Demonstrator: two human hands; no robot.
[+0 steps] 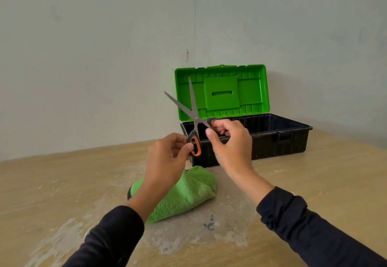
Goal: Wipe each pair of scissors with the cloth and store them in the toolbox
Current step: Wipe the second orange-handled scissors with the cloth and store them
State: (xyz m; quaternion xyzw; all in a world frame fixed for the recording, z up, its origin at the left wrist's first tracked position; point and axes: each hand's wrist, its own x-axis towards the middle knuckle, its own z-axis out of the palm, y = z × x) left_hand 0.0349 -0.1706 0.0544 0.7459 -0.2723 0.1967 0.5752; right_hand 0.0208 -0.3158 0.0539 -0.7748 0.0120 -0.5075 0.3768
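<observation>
A pair of scissors (pixel 193 111) with grey-and-orange handles is held up in the air in front of the toolbox, its blades spread apart and pointing up. My left hand (pixel 167 157) pinches the lower orange handle loop. My right hand (pixel 228 141) grips the other handle with fingers through its loop. A crumpled green cloth (pixel 188 193) lies on the table below my hands, partly hidden by my left forearm. The toolbox (pixel 289 141) is black with a green lid (pixel 222 92) standing open; its inside is mostly hidden.
The wooden table (pixel 314 183) has whitish smears and a dark spot (pixel 209 224) near the cloth. A plain pale wall rises right behind the toolbox. A dark object (pixel 129 193) peeks out at the cloth's left end.
</observation>
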